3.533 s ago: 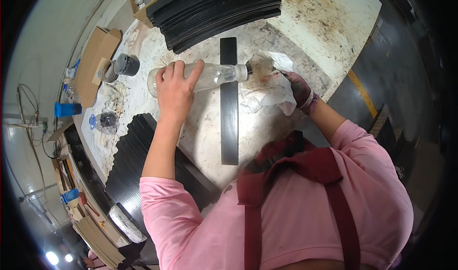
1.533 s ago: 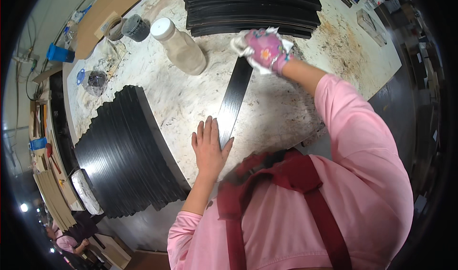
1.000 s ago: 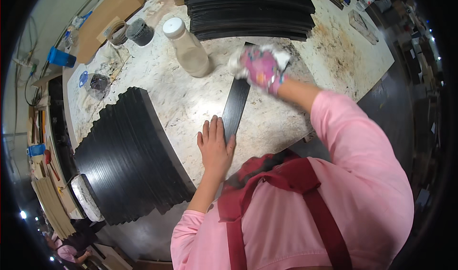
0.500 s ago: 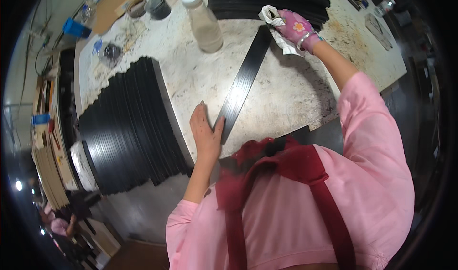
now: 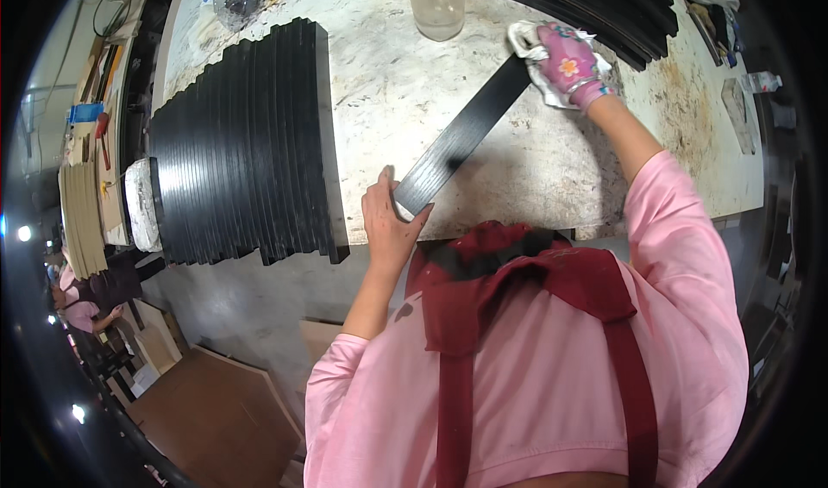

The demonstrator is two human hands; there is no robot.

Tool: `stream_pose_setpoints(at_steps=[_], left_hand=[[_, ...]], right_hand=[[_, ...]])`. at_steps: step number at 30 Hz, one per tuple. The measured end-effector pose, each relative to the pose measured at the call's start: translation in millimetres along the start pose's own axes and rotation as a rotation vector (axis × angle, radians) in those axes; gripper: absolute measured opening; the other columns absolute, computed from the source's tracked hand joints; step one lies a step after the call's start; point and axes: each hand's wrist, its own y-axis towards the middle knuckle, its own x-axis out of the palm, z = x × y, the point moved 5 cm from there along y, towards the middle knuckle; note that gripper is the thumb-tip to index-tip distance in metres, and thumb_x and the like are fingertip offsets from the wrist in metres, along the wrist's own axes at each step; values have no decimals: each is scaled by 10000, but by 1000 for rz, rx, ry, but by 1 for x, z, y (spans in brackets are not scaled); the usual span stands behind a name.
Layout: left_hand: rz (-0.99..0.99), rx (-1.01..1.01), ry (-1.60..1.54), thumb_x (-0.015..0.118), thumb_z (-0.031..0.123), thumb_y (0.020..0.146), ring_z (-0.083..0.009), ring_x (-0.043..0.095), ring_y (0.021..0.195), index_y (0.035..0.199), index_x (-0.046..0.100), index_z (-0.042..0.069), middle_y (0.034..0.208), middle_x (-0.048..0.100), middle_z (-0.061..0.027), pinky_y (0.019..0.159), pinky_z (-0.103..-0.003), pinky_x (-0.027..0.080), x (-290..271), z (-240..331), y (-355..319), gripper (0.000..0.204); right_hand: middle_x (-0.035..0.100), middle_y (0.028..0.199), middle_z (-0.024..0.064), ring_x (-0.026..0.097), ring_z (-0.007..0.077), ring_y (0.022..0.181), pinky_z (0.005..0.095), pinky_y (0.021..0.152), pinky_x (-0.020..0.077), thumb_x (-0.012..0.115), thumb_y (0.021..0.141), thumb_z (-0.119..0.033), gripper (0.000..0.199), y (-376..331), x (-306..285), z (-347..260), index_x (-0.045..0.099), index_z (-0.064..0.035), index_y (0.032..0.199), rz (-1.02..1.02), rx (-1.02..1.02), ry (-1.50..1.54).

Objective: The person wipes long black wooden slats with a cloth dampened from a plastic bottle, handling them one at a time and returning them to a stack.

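A flat black strip point(image 5: 470, 134) with a grain-like surface lies aslant on the worktable, its near end toward my body. My bare left hand point(image 5: 390, 216) grips that near end, thumb on one edge and fingers on the other. At the far end is my right hand point(image 5: 571, 64), in a pink flowered glove. It is closed on a crumpled white cloth point(image 5: 556, 94), which touches the strip's tip. Parts of the cloth are hidden under the glove.
A long row of black strips point(image 5: 246, 143) stands packed at the left. More black strips point(image 5: 595, 9) lie stacked at the back right, near a cloudy bottle point(image 5: 437, 9). The pale, stained worktable point(image 5: 366, 83) ends just before my apron. A person point(image 5: 82, 311) is far off at the left.
The view has shifted, with the table's near edge higher in it. The strip lies at a flatter slant, and my left hand now straddles its near end. The cloth stays at the far end.
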Motion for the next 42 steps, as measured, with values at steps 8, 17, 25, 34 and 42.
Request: stream_pose_setpoints(at_steps=[8,17,25,34,42], left_hand=[[-59,72,23,816,155,621,-318,467,932,1276,487,-20,995,492,-145,825,-405,410,2,-7,-6,753],[-191,65,16,765,211,710,-333,461,985,1252,496,-6,1071,476,-165,873,-418,376,-1,8,5,643],[-238,218,302,720,347,747,-363,466,1105,1252,485,0,1202,490,-182,929,-441,376,32,69,56,656],[-602,-258,-130,695,368,798,-404,606,979,1262,426,29,1049,607,-279,838,-400,473,2,61,35,634],[-159,-482,-123,561,118,902,-328,535,1160,1308,455,-5,1221,550,-253,973,-349,400,-55,19,-31,438]], right_hand=[[632,893,52,630,228,835,393,717,518,630,677,-117,240,-84,52,-170,608,-146,914,-465,-541,290],[619,1043,189,601,370,956,432,851,480,590,803,-180,280,9,18,96,610,-80,1064,1,326,248],[640,1071,161,604,325,1011,352,878,463,686,809,-228,337,-61,5,118,628,-43,1084,240,446,826],[621,1161,165,567,283,1118,355,985,425,737,788,-221,428,-119,5,113,609,-26,1147,212,557,986],[621,1115,190,569,331,1094,358,969,427,733,729,-73,385,-126,14,104,620,-10,1091,303,255,758]])
